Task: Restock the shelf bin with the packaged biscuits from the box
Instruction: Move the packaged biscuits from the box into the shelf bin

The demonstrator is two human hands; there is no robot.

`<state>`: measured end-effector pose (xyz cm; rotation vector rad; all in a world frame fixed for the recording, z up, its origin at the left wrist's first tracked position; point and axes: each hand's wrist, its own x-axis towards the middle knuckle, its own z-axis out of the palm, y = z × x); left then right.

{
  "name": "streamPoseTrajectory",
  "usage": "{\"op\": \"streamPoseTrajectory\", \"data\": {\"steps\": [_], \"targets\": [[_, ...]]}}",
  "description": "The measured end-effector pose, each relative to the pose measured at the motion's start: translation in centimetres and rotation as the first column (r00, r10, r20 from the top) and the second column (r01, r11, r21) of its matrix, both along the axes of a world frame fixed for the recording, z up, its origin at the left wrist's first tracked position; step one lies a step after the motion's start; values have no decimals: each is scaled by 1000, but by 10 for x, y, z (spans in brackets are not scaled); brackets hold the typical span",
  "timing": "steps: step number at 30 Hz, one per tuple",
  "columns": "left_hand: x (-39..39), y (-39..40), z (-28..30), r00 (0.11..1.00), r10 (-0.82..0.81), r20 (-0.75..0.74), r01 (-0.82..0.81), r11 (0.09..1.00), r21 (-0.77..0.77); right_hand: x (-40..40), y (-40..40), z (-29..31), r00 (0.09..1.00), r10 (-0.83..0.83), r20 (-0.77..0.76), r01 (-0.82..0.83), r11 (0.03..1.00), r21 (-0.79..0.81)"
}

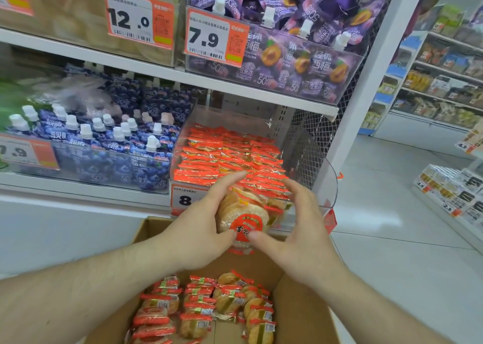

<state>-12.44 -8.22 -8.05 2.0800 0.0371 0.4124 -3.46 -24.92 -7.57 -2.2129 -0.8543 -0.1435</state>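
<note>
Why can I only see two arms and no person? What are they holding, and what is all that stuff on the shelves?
The camera sits on the person's head and looks down, so you see only their arms. The left hand and the right hand squeeze a stack of biscuit packets between them, just in front of the clear shelf bin, which already has rows of the same orange packets in it. Below is the cardboard box with more biscuit packets waiting inside. Next to the bin stand blue drink pouches with white caps, and purple pouches fill the shelf above.
</note>
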Motion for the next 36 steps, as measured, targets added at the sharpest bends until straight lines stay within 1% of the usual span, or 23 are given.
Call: {"op": "streamPoseTrajectory", "data": {"steps": [1, 3, 5, 6, 7, 9, 11, 13, 14, 15, 16, 17, 18, 19, 20, 22, 23, 25, 26, 29, 33, 34, 36], "targets": [[-1, 1, 3, 999, -10, -43, 13, 998, 61, 1, -2, 3, 995, 80, 65, -74, 994, -85], [-2, 0, 8, 990, -55, -129, 74, 987, 145, 4, -5, 5, 974, 192, 119, -160, 959, -232], [-1, -1, 14, 970, -115, -214, 164, 960, 226, 9, -6, 4, 950, 257, 179, -201, 939, -278], [1, -1, 17, 959, -137, -248, 203, 942, 265, 10, -6, 5, 942, 271, 197, -212, 938, -275], [2, -1, 21, 949, -150, -277, 234, 924, 302, 11, -7, 6, 944, 276, 180, -226, 940, -254], [8, -2, 33, 938, -154, -312, 270, 888, 373, 13, -8, 12, 959, 273, 72, -258, 951, -167], [19, -3, 44, 945, -150, -290, 265, 871, 414, 20, -11, 21, 967, 255, 5, -253, 963, -97], [34, -1, 51, 976, -117, -183, 189, 875, 446, 33, -16, 34, 979, 198, 49, -195, 978, -70], [41, 3, 52, 991, -84, -108, 125, 871, 476, 41, -18, 42, 980, 145, 136, -137, 988, -73], [48, 8, 51, 999, -40, -32, 51, 852, 521, 52, -19, 50, 959, 82, 270, -61, 995, -84], [54, 13, 49, 999, 13, 38, -32, 819, 572, 65, -18, 59, 905, 24, 425, 20, 995, -97], [59, 18, 46, 995, 60, 82, -98, 781, 616, 81, -15, 65, 827, -8, 563, 90, 989, -118], [63, 23, 44, 991, 98, 91, -134, 751, 647, 99, -9, 70, 750, -1, 661, 143, 977, -160], [67, 25, 41, 989, 126, 73, -143, 737, 661, 118, 0, 72, 694, 28, 719, 200, 952, -230], [70, 27, 37, 989, 143, 45, -137, 738, 661, 137, 9, 72, 661, 59, 749, 272, 911, -311], [77, 27, 31, 988, 154, -13, -108, 750, 653, 169, 30, 71, 629, 109, 770, 405, 799, -444], [79, 27, 28, 988, 149, -35, -90, 752, 654, 179, 40, 73, 631, 129, 765, 444, 748, -493], [83, 30, 22, 988, 127, -84, -40, 750, 660, 193, 58, 76, 657, 124, 744, 480, 691, -540], [84, 31, 19, 988, 112, -103, -15, 745, 667, 198, 65, 76, 682, 110, 723, 480, 679, -555], [86, 36, 13, 989, 93, -111, 7, 733, 680, 213, 84, 74, 800, 43, 598, 403, 699, -591], [90, 42, 7, 987, 117, -111, -9, 729, 685, 235, 100, 66, 860, 57, 507, 373, 607, -702], [90, 42, 6, 987, 119, -110, -14, 738, 675, 243, 102, 61, 858, 57, 511, 390, 576, -718], [91, 43, 4, 988, 121, -101, -26, 757, 653, 253, 105, 53, 817, 32, 576, 484, 506, -714]]}}
